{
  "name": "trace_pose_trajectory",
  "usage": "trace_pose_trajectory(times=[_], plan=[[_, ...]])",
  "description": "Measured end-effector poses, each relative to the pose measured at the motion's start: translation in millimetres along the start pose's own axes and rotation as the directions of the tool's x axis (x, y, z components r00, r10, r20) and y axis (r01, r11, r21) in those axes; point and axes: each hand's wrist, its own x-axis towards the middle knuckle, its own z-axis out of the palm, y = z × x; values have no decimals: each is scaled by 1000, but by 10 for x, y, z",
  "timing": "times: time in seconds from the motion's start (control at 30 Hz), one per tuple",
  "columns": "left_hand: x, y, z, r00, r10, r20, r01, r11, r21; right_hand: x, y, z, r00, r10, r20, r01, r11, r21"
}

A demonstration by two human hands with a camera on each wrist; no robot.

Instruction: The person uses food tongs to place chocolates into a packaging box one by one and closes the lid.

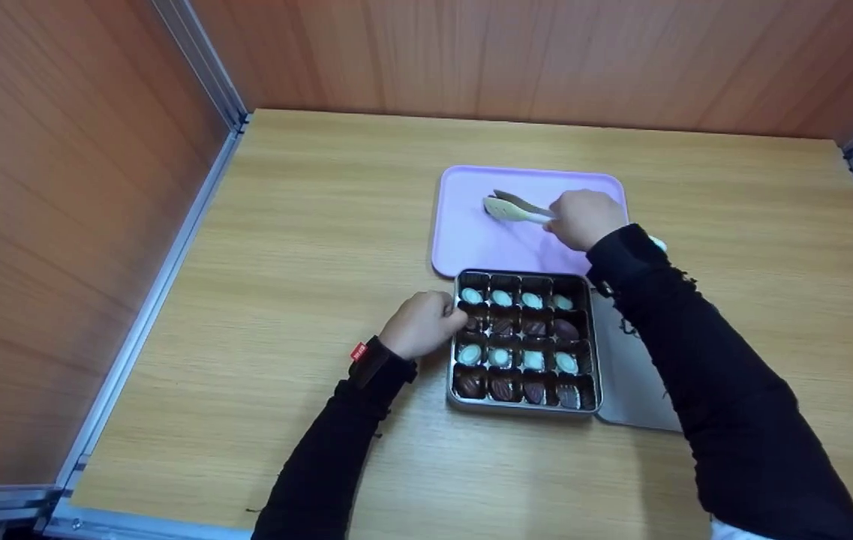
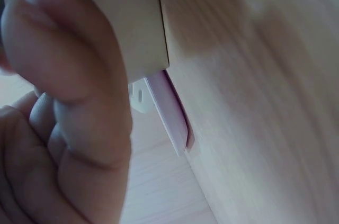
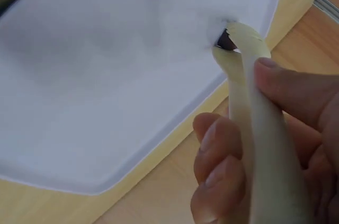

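Observation:
In the head view my right hand grips pale tongs above the lilac tray. Between the tong tips, a small dark piece shows in the right wrist view; its kind is unclear. My left hand holds the left rim of a metal box of chocolates, thumb over the edge. Rows of pale green chocolates alternate with rows of dark brown chocolates in its divided insert. The left fingers partly cover one dark piece. In the left wrist view, curled fingers stand before the box's side.
A flat grey metal lid lies right of the box, partly under the right sleeve. The tray lies directly behind the box. Wooden panels with metal frame rails bound the table at the left, back and right.

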Motion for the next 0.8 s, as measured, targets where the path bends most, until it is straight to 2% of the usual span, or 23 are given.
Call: trace_pose_trajectory(times=[0.17,0.33,0.53,0.67,0.8], plan=[[8,-14,-24,1000,-6,4,6,1000,-1,-179,169,-75,999,-36,6,36,999,0],[17,-15,-52,1000,-12,-4,12,1000,3,-460,365,-121,997,-68,-21,68,998,-6],[17,-28,-58,1000,-9,-14,9,1000,8,-970,553,-159,984,-139,-108,142,990,23],[25,-41,-60,1000,-1,-21,2,1000,18,-1336,614,-171,966,-190,-177,195,981,14],[29,-50,-62,1000,-1,-20,2,1000,18,-1665,654,-203,948,-235,-213,240,971,-1]])
